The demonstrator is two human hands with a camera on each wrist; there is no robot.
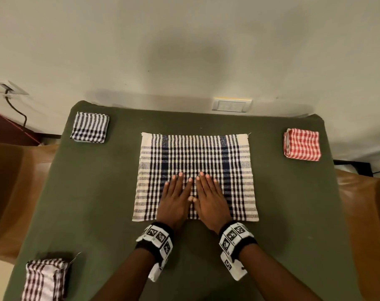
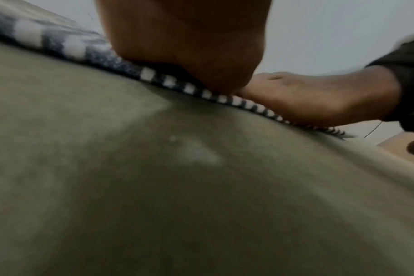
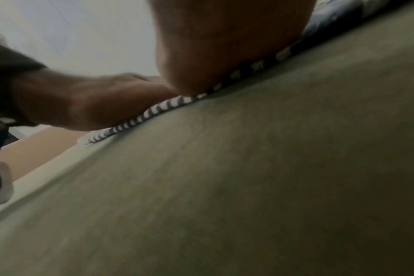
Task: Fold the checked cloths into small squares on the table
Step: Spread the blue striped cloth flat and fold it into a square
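Note:
A navy-and-white checked cloth (image 1: 195, 157) lies flat in the middle of the green table (image 1: 93, 192). My left hand (image 1: 176, 196) and right hand (image 1: 209, 196) lie side by side on its near half, palms down, fingers straight, thumbs touching. In the left wrist view my left hand's heel (image 2: 184, 46) presses on the cloth's near edge (image 2: 170, 83), with my right hand (image 2: 319, 99) beyond it. The right wrist view shows my right hand's heel (image 3: 225, 46) on the cloth edge (image 3: 154, 110) and my left hand (image 3: 95, 104) beside it.
Three folded cloths sit at the table's corners: a navy checked one (image 1: 90, 127) far left, a red checked one (image 1: 302, 144) far right, a brown checked one (image 1: 45, 279) near left. A wall (image 1: 184, 51) rises behind the table. Brown flooring (image 1: 367, 213) flanks both sides.

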